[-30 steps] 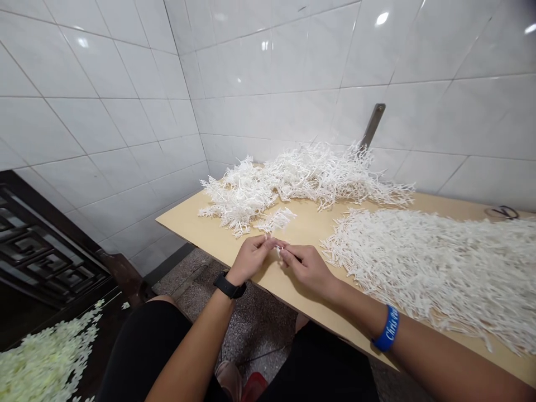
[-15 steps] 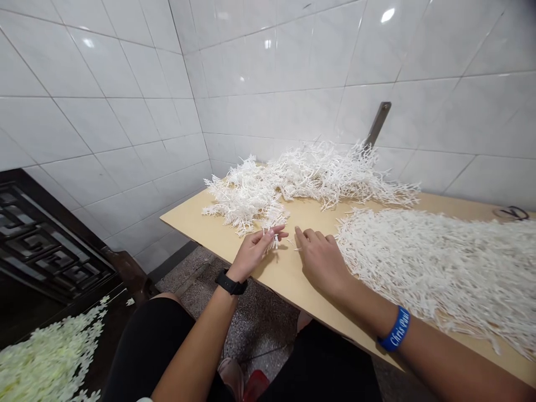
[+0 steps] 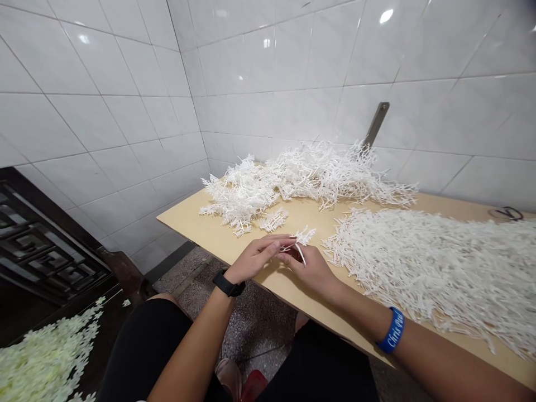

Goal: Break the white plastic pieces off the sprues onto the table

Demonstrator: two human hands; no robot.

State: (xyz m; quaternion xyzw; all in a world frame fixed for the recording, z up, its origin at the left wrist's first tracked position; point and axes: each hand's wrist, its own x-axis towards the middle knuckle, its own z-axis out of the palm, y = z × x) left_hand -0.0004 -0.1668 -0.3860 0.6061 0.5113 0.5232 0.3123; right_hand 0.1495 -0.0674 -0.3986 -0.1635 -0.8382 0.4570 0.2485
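My left hand (image 3: 258,258), with a black watch at the wrist, and my right hand (image 3: 312,271), with a blue wristband, meet over the table's front edge. Between their fingertips is a white branched sprig (image 3: 305,237), its forked tips sticking up past the right hand. Both hands are closed around it, thumbs toward me; part of the sprig is hidden by the fingers. A small clump of white sprigs (image 3: 273,220) lies just beyond my left hand. Right of my right hand spreads a wide layer of short white stem pieces (image 3: 419,257).
A tall heap of tangled white sprigs (image 3: 322,173) runs along the back of the wooden table (image 3: 188,220). Behind it a metal bar (image 3: 377,124) leans by the tiled wall. Pale green-white blossoms (image 3: 46,357) lie on a dark wooden seat at lower left.
My hands have come together around a sprig, the right moving left to meet the left hand. A small clump now rests on the table where my left fingers were.
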